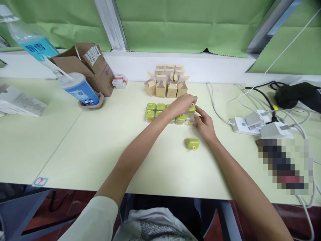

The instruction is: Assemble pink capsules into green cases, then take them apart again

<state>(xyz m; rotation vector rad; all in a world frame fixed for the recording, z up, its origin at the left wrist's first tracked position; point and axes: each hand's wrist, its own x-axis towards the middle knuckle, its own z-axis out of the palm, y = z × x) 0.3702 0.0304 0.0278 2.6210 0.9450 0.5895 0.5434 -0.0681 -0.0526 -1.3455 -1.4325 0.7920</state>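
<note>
Two rows of small clear boxes with green lids (149, 114) stand together on the table, partly covered by my left forearm. My left hand (184, 104) reaches over their right end, its fingers bent together above a green-lidded box (192, 109); what they pinch, if anything, is hidden. Against the right side of this end is my right hand (205, 125), index finger and thumb apart, the thumb by a lidless clear box (190, 119). Nearer to me lies a loose green lid (192, 143) with a pale yellow loop.
Several open small cardboard boxes (161, 88) stand behind the rows. To the left are a blue cup (82, 92), a brown carton (100, 72) and a bottle (37, 43). A power strip (244, 125) with white cables lies to the right, near a blurred-out object (281, 164).
</note>
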